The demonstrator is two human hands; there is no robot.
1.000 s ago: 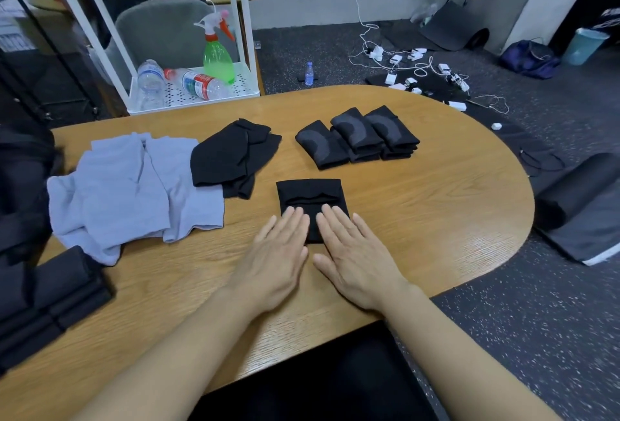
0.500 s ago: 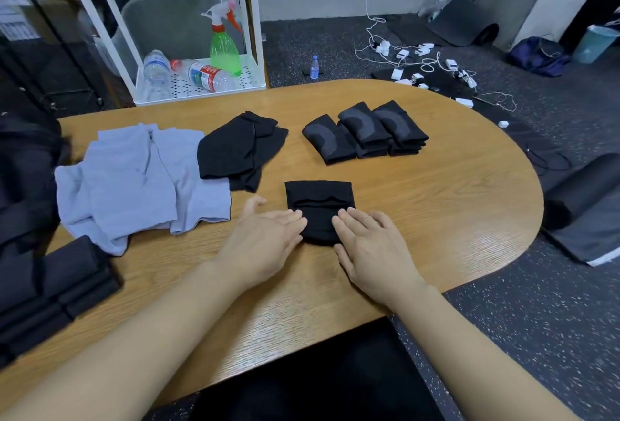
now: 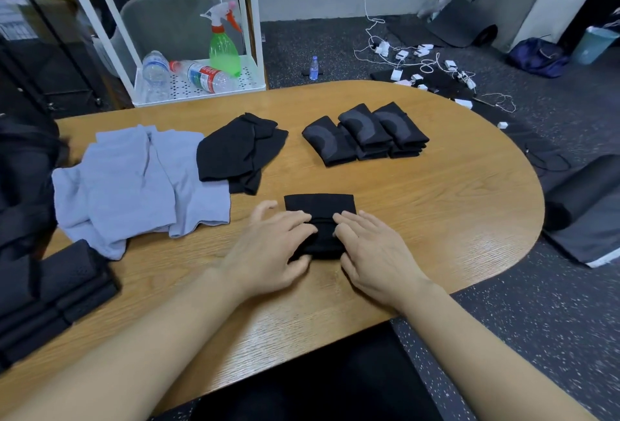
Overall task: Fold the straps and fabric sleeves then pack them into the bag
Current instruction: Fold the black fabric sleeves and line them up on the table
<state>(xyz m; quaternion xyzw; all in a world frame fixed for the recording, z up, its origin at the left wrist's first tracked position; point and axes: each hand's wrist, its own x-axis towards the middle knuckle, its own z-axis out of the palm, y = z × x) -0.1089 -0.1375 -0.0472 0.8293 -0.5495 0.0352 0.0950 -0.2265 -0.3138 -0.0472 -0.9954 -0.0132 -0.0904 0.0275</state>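
Wood-grain tan desk (image 3: 436, 206). Plain black folded sleeve (image 3: 320, 206) at centre. Three folded black sleeves (image 3: 365, 133) bearing curved grey bands. Loose black fabric (image 3: 235, 152), unpatterned. Pale lavender-grey cloth (image 3: 134, 182). Black folded stack (image 3: 57, 289) at left edge. White shelf cart (image 3: 188, 85) with perforated tray; green spray bottle (image 3: 223, 48) with white and orange-red trigger head. Dark grey floor (image 3: 536, 320) with white speckles.

From my remote seat the light is even and soft, fairly bright, with a pale sheen on the worktop (image 3: 476, 232) at its right end. Shadows are faint. Wide-angle bending curves the edges, and detail is slightly soft throughout.
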